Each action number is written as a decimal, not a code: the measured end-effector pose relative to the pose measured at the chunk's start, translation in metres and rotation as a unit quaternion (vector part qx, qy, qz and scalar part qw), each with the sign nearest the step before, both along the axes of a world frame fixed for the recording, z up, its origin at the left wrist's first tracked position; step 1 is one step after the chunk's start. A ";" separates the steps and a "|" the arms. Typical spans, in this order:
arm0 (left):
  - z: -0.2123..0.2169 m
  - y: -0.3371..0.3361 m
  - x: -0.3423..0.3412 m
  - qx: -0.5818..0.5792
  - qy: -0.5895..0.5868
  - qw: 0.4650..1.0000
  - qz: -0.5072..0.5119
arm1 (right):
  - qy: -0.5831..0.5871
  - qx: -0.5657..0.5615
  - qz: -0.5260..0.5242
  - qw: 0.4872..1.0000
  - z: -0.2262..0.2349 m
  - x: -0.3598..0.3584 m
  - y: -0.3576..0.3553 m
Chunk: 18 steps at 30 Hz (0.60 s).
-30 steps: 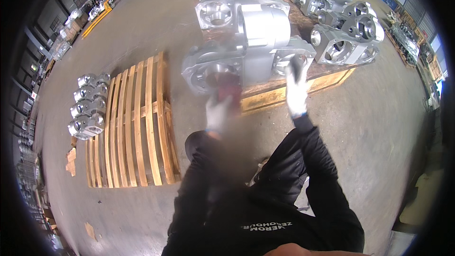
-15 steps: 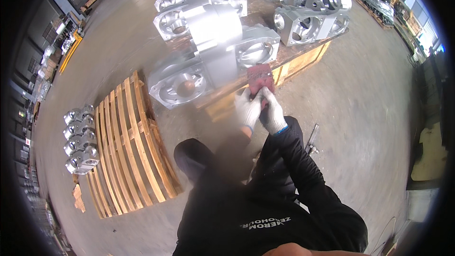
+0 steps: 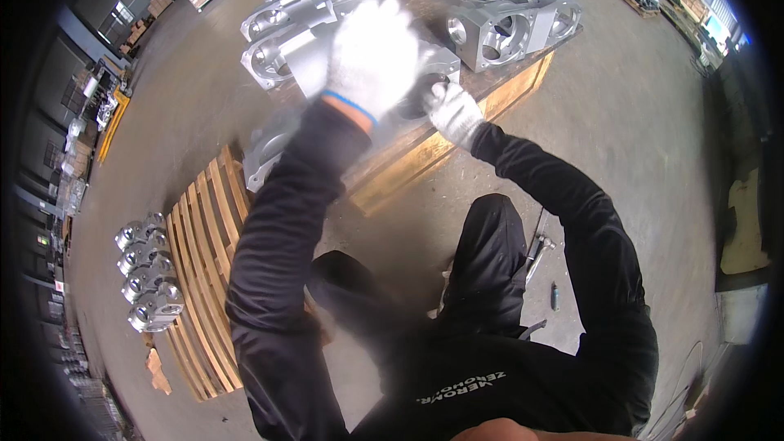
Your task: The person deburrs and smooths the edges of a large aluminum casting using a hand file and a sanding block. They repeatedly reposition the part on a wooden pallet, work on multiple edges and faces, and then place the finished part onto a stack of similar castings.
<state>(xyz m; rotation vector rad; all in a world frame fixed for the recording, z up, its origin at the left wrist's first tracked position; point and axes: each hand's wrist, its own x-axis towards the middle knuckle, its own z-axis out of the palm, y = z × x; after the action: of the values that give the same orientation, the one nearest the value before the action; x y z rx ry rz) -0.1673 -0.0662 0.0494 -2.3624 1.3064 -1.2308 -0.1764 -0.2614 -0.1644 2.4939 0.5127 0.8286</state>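
Observation:
My left hand (image 3: 371, 61), in a white knit glove with a blue cuff edge, lies over the top of a large silver metal casting (image 3: 306, 57). Glare washes out its fingers, but the hand looks stretched out flat. To its right, my right hand (image 3: 455, 114), also gloved in white, is closed at the casting's near right flange. Its fingers curl beside a dark rounded patch (image 3: 419, 98); whether that is a pad or the flange's shadowed opening cannot be made out. The casting rests on a wooden crate base (image 3: 408, 165).
More silver castings (image 3: 498, 33) crowd the crate top. On the left floor stands a slatted wooden pallet (image 3: 204, 220) beside several small metal parts (image 3: 151, 278). A metal tool (image 3: 539, 253) and a small green-grey bottle-like item (image 3: 555, 296) lie by my right knee.
Both hands held a dark red abrasive pad together in front of the crate. They have since parted and moved up to the casting, the left going farther; the pad is no longer clearly visible.

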 end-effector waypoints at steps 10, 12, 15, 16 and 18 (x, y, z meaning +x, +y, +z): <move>-0.029 0.018 0.032 0.058 0.006 0.996 -0.073 | 0.115 0.300 0.000 0.947 -0.036 -0.012 0.006; -0.024 0.019 0.031 0.051 0.000 0.995 -0.086 | 0.247 0.643 0.110 0.716 -0.050 -0.007 0.016; -0.012 0.027 0.023 0.075 0.006 0.994 -0.084 | 0.289 0.837 0.152 0.439 -0.060 0.007 0.035; -0.007 0.029 0.021 0.095 0.010 0.993 -0.069 | 0.272 0.915 0.212 0.209 -0.060 0.008 0.044; -0.001 0.031 0.016 0.099 -0.002 0.992 -0.082 | 0.218 0.947 0.234 -0.040 -0.057 0.008 0.060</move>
<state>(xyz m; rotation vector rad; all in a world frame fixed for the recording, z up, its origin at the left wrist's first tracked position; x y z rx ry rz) -0.1514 -0.0357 0.0485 -2.1502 1.5697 -1.0880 -0.1679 -0.2011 -0.2213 -0.4094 0.0618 -0.0414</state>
